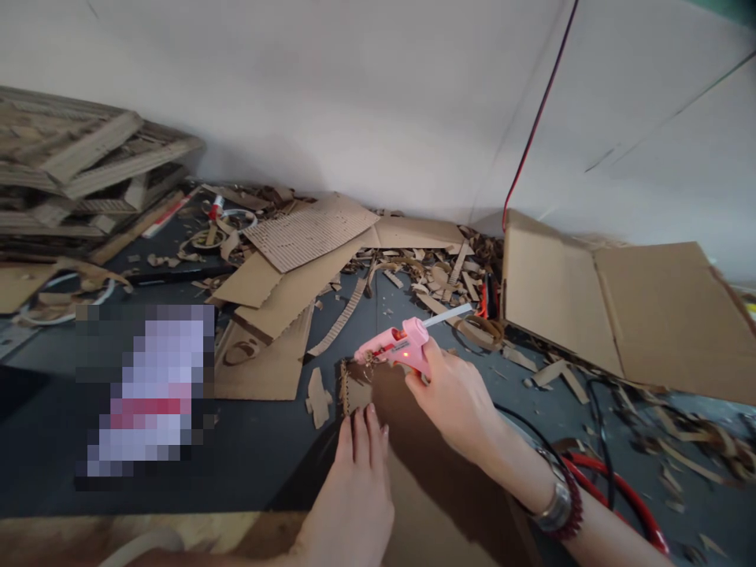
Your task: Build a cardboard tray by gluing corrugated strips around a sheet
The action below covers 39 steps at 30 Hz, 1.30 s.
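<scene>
Pink glue gun (394, 345) — red light (406, 355), brown cardboard (357, 390)

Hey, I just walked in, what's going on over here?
A person is working with cardboard by hand. The right hand grips a pink hot glue gun, its red light on and a glue stick in the back, with the nozzle close to the top edge of a small cardboard piece. The left hand has its fingertips at that piece's lower edge. Cardboard scraps lie across the dark work surface, with a folded cardboard panel to the right.
</scene>
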### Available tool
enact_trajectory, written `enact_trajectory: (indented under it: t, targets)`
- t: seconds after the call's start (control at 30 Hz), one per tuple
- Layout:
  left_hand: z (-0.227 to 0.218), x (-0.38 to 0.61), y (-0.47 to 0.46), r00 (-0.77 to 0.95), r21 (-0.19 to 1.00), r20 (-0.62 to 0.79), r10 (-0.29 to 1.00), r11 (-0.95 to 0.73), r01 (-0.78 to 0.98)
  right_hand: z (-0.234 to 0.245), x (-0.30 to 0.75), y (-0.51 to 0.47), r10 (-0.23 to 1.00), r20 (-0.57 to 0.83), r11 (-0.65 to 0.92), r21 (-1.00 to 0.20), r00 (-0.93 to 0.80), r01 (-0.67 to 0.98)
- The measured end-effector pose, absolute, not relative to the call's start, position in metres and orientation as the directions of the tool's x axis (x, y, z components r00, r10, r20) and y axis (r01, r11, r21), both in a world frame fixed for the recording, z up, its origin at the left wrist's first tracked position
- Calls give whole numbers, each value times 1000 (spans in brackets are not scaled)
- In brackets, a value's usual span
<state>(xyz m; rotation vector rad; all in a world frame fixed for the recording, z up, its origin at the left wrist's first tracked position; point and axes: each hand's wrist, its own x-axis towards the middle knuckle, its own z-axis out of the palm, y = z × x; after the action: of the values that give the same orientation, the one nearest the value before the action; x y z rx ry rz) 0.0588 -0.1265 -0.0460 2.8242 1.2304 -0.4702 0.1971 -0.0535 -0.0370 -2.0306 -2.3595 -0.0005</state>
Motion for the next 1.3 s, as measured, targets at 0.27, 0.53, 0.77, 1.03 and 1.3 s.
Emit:
enact_trajectory:
  t: [0.27, 0.53, 0.77, 1.03, 1.3]
  targets:
    - [-49, 59, -128, 646, -102, -268, 715, -688, 719, -37, 202, -55, 988, 51, 146, -8, -145, 989]
    - [-49, 60, -127, 641, -107, -268, 719, -683, 723, -39, 208, -56, 985, 81, 152, 5, -152, 988]
    - [-61, 59, -131, 656, -118, -70, 752, -659, 743, -39, 212, -57, 984, 97, 148, 23, -150, 989]
    - [-60, 59, -132, 629, -113, -34, 777, -629, 770, -39, 216, -59, 982, 101, 154, 35, -157, 987]
    - [-61, 58, -132, 636, -102, -20, 771, -635, 766, -37, 221, -59, 987, 82, 139, 34, -141, 990]
